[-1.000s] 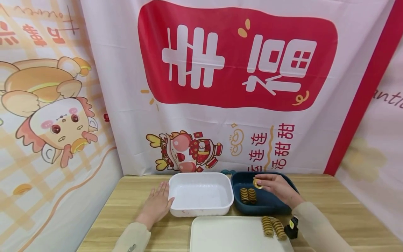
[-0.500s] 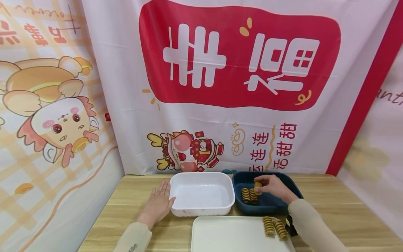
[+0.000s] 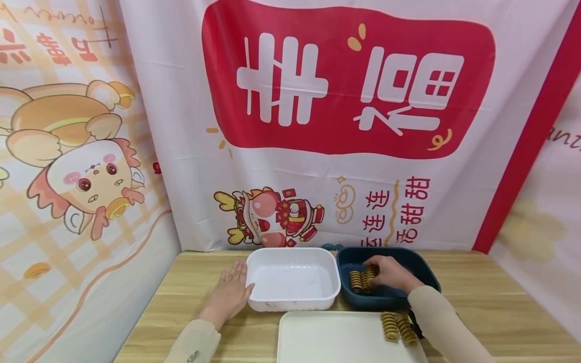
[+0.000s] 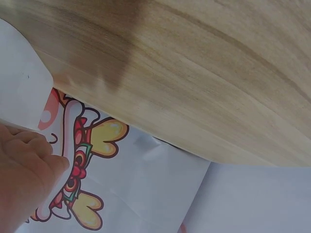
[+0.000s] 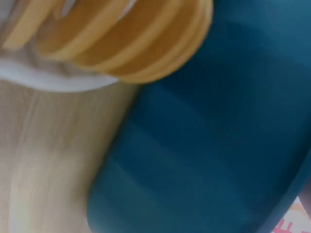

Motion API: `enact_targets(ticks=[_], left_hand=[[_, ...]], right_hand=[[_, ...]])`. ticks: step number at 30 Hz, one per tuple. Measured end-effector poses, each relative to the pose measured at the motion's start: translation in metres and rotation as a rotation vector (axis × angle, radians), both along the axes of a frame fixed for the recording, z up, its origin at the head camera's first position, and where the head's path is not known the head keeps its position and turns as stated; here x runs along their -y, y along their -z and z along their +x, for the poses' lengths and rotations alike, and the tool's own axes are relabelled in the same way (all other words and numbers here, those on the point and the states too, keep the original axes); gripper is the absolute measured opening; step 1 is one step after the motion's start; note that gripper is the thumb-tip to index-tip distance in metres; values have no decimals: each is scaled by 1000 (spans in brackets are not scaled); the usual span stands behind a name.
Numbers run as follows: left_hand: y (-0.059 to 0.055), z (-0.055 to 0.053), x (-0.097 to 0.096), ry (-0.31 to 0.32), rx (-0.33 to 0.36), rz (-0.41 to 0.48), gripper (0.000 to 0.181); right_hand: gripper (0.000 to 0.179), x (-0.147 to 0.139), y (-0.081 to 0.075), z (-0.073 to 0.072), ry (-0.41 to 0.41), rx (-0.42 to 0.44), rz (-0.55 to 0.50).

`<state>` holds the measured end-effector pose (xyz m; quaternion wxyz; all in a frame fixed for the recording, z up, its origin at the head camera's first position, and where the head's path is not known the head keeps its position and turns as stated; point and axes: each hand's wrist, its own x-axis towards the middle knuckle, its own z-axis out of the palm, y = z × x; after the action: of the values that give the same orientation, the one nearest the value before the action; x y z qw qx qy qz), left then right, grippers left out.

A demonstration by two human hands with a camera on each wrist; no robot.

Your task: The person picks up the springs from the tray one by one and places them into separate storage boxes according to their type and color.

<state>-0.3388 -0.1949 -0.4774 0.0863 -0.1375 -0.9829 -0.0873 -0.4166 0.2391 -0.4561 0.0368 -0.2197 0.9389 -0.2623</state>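
Observation:
My right hand (image 3: 391, 272) reaches into the dark blue bin (image 3: 381, 302) and pinches a yellow-brown coil spring (image 3: 371, 273) between thumb and fingers. That spring is low in the bin, overlapping a second one; another coil spring (image 3: 355, 281) lies to their left. Two more springs (image 3: 389, 326) sit side by side at the right end of the cream tray (image 3: 331, 335). Flat fingers of my left hand (image 3: 228, 294) rest against the left side of the white bin (image 3: 290, 305). Part of the left hand (image 4: 29, 170) shows in the left wrist view, beside the white bin wall (image 4: 22, 80).
Both bins stand side by side at the back of the wooden table (image 3: 181, 287), close to a printed cloth backdrop (image 3: 190, 201). The cream tray lies in front of them. A blurred coil spring (image 5: 160, 39) near the camera overlaps the blue bin (image 5: 194, 160) in the right wrist view.
My right hand has lowered the coil spring into the blue bin, turning it from end-on to nearly upright in view, beside the other springs. The left hand stays at the white bin.

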Motion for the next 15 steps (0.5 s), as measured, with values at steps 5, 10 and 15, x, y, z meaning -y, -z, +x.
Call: enact_targets(ticks=[5,10,15], left_hand=[[-1,1,-1,-1,1,1,63],[-1,1,-2,0,6,2,63],[-2,2,-2,0,-2,2,63]], right_hand=[[41,1,0,0,-18,-3,55],[36,-3,6,1,-24,3,125],[35,-4,12,2,-64,-39,156]])
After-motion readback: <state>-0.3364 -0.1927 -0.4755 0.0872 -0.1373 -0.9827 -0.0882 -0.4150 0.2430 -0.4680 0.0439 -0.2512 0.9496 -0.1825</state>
